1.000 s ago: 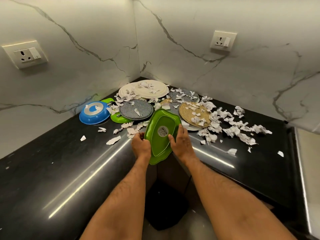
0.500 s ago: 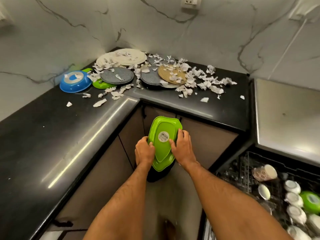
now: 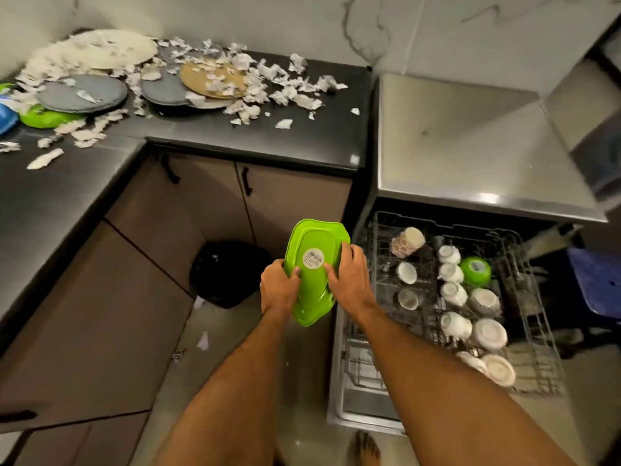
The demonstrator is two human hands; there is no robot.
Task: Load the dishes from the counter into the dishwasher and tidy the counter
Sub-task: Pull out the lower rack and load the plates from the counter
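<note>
Nearest, the left hand (image 3: 279,288) and the right hand (image 3: 349,275) each grip a long edge of the green tray (image 3: 314,269), fingers curled over its underside, which faces up with a round sticker showing; the two-sided hold probably keeps the broad, shallow piece steady as it is carried. The tray sits between the hands, above the floor and the black bin (image 3: 224,274), just left of the open dishwasher's rack (image 3: 537,348), where cups and bowls stand upside down, likely for draining. Farther off, the bench (image 3: 302,136) carries grey, tan and white plates under torn paper scraps (image 3: 285,92), all not yet cleared.
</note>
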